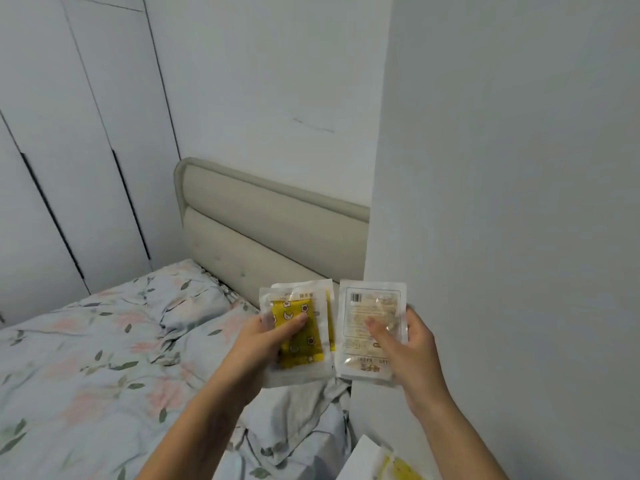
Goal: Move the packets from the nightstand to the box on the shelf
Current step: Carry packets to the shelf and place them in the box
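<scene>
My left hand [266, 337] grips a small stack of clear packets with yellow patterned pads [304, 344], thumb pressed across the front. My right hand [412, 344] holds a single clear packet [372, 327], its printed back with a barcode facing me. Both packets are held upright in the air above the bed's edge, side by side and almost touching. At the bottom edge lies another yellow packet [401, 469] on a white surface [360, 459], probably the nightstand. The box and the shelf are out of view.
A bed with a floral duvet [104, 358] fills the lower left, with a beige padded headboard [263, 230] behind it. White wardrobe doors [69, 150] stand at the left. A white wall or cabinet side [502, 202] rises close on the right.
</scene>
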A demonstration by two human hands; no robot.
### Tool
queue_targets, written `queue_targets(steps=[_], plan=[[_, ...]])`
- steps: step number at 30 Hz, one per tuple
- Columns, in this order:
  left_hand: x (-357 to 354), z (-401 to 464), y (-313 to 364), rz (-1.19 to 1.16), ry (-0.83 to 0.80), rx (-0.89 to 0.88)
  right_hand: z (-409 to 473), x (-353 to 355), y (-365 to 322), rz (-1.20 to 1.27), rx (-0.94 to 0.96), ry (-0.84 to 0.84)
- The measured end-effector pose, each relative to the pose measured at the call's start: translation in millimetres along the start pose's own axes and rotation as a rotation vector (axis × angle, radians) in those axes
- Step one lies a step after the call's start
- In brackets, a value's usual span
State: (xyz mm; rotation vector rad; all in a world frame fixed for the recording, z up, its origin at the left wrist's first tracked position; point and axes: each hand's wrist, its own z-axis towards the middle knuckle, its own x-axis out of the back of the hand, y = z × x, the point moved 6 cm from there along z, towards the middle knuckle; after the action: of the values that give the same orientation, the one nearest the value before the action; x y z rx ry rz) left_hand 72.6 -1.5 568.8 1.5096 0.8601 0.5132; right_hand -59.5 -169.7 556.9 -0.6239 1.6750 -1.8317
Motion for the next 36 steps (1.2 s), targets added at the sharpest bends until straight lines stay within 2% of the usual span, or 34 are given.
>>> queue_targets(steps=[8,16,27,36], plan=[[47.4,-85.0,56.5,-0.058,0.273,-0.14,-7.3,-58.3,-67.1,0.013,0.123,-0.278],[151.6,-233.1,61.2,-0.111,0.65,-0.236,-94.4,-199.7,-93.0,0.097,0.138,-0.691],[320.5,-536.7,42.0,-0.105,1.218,-0.292,-348.5,-417.3,-129.3,0.221,0.162,-1.19],[401.7,-768.4,-4.3,-0.196,1.523,-0.293,-583.2,-542.8,-112.1,0.255,0.072,-1.467]])
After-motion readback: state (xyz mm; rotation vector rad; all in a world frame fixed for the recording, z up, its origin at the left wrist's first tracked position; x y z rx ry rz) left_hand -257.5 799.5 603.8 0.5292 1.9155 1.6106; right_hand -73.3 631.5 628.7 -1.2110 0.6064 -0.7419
